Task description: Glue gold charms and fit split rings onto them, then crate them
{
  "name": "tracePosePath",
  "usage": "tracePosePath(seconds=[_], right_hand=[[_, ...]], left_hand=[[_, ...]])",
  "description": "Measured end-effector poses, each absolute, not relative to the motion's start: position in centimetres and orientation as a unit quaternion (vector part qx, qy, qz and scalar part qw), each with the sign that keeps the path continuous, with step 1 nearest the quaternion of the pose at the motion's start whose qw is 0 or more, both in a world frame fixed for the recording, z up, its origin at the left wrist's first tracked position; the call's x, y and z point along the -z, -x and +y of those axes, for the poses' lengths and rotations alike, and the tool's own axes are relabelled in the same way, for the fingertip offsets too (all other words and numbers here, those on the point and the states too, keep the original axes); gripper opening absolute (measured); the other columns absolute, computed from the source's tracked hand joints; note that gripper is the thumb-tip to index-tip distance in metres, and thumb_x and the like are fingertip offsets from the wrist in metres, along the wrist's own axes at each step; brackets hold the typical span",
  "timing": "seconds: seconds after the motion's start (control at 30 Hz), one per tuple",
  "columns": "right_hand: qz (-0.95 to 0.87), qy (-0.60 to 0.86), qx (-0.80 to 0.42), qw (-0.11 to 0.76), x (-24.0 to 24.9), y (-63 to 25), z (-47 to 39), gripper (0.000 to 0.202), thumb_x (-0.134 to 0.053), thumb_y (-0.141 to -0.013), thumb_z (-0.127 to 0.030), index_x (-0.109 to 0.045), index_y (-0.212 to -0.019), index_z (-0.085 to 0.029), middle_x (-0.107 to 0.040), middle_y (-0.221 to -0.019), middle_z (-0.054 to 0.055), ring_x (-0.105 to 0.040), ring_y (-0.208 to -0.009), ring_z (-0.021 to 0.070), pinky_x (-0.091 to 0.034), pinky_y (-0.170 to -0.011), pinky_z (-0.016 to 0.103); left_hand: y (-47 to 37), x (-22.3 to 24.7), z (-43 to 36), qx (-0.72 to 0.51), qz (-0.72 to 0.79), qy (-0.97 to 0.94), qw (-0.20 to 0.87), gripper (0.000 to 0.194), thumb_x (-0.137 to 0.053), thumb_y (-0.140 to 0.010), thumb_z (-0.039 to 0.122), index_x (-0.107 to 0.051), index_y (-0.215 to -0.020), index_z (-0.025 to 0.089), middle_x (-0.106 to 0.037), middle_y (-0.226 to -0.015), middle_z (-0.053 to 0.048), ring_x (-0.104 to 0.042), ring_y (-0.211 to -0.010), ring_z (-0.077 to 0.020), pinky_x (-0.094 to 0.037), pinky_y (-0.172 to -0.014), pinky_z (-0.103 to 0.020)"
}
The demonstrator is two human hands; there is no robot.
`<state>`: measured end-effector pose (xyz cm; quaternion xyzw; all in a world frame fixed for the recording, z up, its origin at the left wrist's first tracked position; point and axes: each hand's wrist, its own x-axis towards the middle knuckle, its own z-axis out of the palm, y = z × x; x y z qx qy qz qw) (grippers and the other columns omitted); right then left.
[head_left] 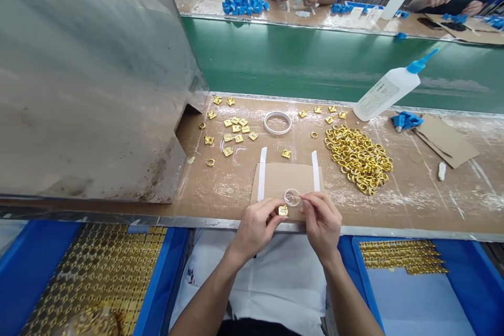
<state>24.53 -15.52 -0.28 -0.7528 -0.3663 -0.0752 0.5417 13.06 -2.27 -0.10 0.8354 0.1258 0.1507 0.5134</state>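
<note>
Near the table's front edge my left hand [255, 223] pinches a small square gold metal piece [283, 210] between thumb and fingers. Just to its right, my right hand [322, 218] is closed on a thin stick [298, 198], whose tip reaches over a small round clear dish [286, 201]. What the dish holds is too small to make out. The dish sits on a cardboard pad [275, 176] taped down with two white strips. A loose square gold piece [286, 153] lies just beyond the pad. To the right is a heap of gold rings [358, 160].
Several square gold pieces [236, 128] and a tape roll [277, 114] lie behind. A white bottle [388, 93] leans at right near a blue wad [407, 120]. A metal housing [90, 79] blocks the left. Blue trays [157, 273] sit below. Co-workers sit beyond the green belt [283, 55].
</note>
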Motion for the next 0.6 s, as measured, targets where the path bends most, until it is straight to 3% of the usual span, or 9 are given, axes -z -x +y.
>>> tracePosePath(seconds=[0.23, 0.6], right_hand=[[-0.382, 0.767, 0.074, 0.510, 0.38, -24.41, -15.32, 0.018, -0.058, -0.096, -0.016, -0.074, -0.095, -0.024, -0.067, -0.078, 0.003, -0.066, -0.068, 0.0169, -0.056, -0.062, 0.028], [-0.383, 0.756, 0.054, 0.528, 0.08, -24.47, -15.10, 0.017, -0.058, -0.095, -0.015, -0.073, -0.092, -0.023, -0.068, -0.079, 0.003, -0.067, -0.072, 0.0176, -0.056, -0.064, 0.028]], left_hand=[[-13.05, 0.00, -2.28, -0.143, 0.131, -0.837, 0.512, 0.020, -0.057, -0.095, 0.018, -0.069, -0.110, 0.019, -0.074, -0.088, -0.004, -0.063, -0.068, -0.0161, -0.052, -0.069, -0.029], [-13.13, 0.02, -2.31, -0.145, 0.132, -0.831, 0.521, 0.021, -0.059, -0.093, 0.017, -0.070, -0.111, 0.020, -0.074, -0.088, -0.004, -0.063, -0.067, -0.0159, -0.051, -0.066, -0.027]])
